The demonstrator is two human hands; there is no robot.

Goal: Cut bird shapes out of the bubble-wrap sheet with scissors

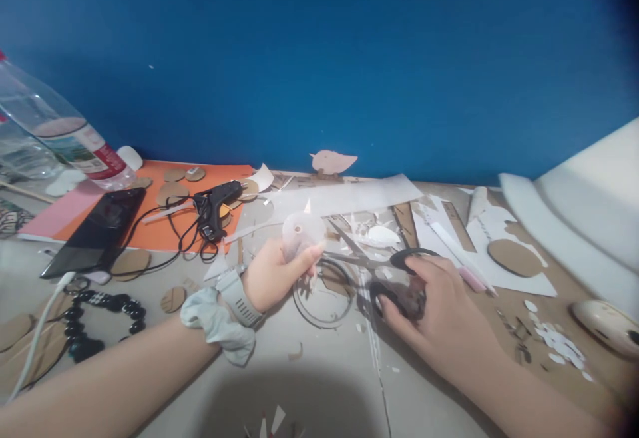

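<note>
Pinching the pale round cutout [302,227] between thumb and fingers, the left hand [274,273] held it at ten o'clock from the black-handled scissors [367,262], whose loops the right hand [442,311] filled with thumb and fingers spread apart. One blade pointed to nine o'clock, near the left thumb tip, so careless closing could have nicked skin; a slack pinch might have twisted the cutout, or the translucent strip [357,195] at its two o'clock might have snagged the upper blade
</note>
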